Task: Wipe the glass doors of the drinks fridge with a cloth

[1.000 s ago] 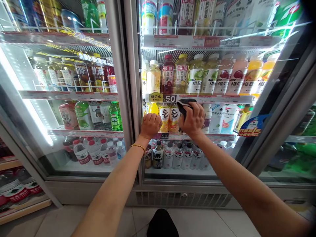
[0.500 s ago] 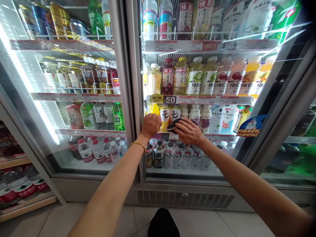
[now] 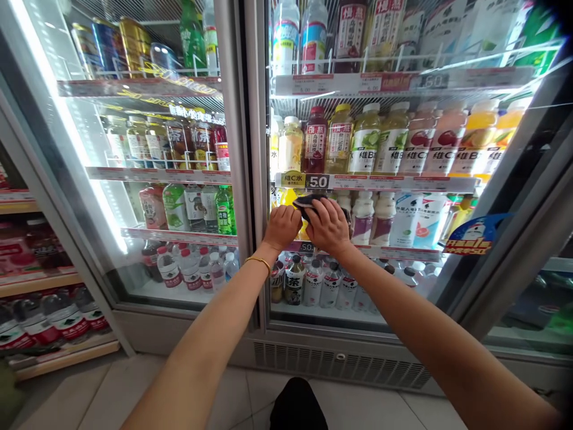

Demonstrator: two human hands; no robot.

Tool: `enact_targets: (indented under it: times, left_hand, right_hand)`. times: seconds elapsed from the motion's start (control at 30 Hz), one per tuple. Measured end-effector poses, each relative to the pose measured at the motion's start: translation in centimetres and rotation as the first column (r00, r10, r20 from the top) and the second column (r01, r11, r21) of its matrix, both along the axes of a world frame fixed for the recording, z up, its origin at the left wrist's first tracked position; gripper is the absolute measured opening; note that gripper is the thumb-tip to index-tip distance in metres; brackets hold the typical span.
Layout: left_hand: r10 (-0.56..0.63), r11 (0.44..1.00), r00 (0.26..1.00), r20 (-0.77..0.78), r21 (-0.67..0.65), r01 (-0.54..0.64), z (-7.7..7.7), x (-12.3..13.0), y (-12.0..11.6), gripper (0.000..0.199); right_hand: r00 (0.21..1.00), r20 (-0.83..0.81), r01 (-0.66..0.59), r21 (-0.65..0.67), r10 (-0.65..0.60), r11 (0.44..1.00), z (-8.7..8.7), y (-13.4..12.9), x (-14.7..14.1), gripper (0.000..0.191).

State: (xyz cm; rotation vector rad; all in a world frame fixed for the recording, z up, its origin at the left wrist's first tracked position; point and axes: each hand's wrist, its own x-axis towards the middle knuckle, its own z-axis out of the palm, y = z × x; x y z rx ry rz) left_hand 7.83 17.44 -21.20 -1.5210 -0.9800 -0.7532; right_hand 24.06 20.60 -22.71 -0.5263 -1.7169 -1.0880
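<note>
My right hand (image 3: 329, 227) presses a dark cloth (image 3: 308, 202) against the glass door (image 3: 403, 200) of a drinks cooler, its fingers curled over the cloth. Just to its left is my left hand (image 3: 283, 227), closed in a fist near the inner edge of the door, with a gold bracelet (image 3: 259, 261) on the wrist. What the left fingers hold, if anything, is hidden. Bottles in rows stand behind the glass, and a yellow price sign (image 3: 293, 180) shows above my hands.
A second glass door (image 3: 165, 203) is on the left, past the metal frame (image 3: 250, 149). Wooden shelves (image 3: 67, 361) with bottles stand at the far left. A vent grille (image 3: 340, 362) runs below the doors, above the tiled floor (image 3: 192, 394). A blue sticker (image 3: 477, 233) is on the glass at right.
My right hand has moved left with the cloth, close up to my left hand. The view has shifted a little, so the cooler appears further right.
</note>
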Motion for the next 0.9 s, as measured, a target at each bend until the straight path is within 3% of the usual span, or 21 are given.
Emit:
enact_targets:
  times: [0.17, 0.23, 0.27, 0.33, 0.4, 0.47, 0.57, 0.67, 0.77, 0.9]
  left_hand:
    - [0.039, 0.995, 0.988, -0.148, -0.08, -0.052, 1.5, -1.8, -2.8, 0.024]
    - [0.032, 0.989, 0.979, -0.203, -0.132, -0.06, 2.2, -3.4, -3.7, 0.025]
    - [0.021, 0.986, 0.973, -0.23, -0.154, -0.057, 2.5, -4.2, -3.9, 0.024]
    - [-0.012, 0.983, 0.962, -0.274, -0.181, -0.04, 2.7, -5.6, -4.0, 0.023]
    - [-0.037, 0.987, 0.953, -0.3, -0.163, -0.013, 2.7, -6.4, -3.8, 0.022]
    - [-0.045, 0.994, 0.947, -0.318, -0.109, 0.01, 2.5, -6.7, -3.5, 0.023]
    - [-0.06, 0.997, 0.936, -0.348, -0.064, 0.04, 2.3, -6.8, -3.3, 0.024]
    - [-0.08, 0.996, 0.93, -0.36, -0.069, 0.059, 2.4, -6.8, -3.4, 0.023]
    - [-0.091, 0.993, 0.93, -0.357, -0.102, 0.058, 2.4, -7.0, -3.6, 0.022]
    - [-0.092, 0.991, 0.93, -0.355, -0.121, 0.051, 2.3, -7.1, -3.5, 0.023]
  right_hand:
    - [0.92, 0.387, -0.068, -0.011, 0.067, 0.998, -1.2, -0.2, 5.3, 0.04]
    - [0.897, 0.434, -0.074, -0.031, 0.08, 0.997, -0.8, -0.2, 6.7, 0.04]
    - [0.923, 0.376, -0.073, -0.039, 0.082, 0.997, -0.3, -0.1, 6.9, 0.04]
    - [0.992, 0.11, -0.062, -0.039, 0.066, 0.997, 0.8, 0.0, 5.7, 0.041]
    - [0.98, -0.197, -0.038, -0.027, 0.032, 0.999, 1.9, 0.1, 2.8, 0.041]
    - [0.956, -0.294, -0.01, -0.024, 0.003, 1.0, 2.5, 0.0, -0.9, 0.04]
    - [0.982, -0.186, -0.027, -0.022, 0.022, 0.999, 2.2, -0.4, -5.6, 0.041]
    - [0.997, -0.064, -0.048, 0.02, 0.049, 0.999, 0.7, -0.8, -7.5, 0.042]
    - [0.994, 0.061, -0.094, -0.026, 0.095, 0.995, -1.1, -1.1, -6.3, 0.043]
    - [0.94, 0.296, -0.149, -0.089, 0.169, 0.985, -2.3, -1.1, -1.9, 0.041]
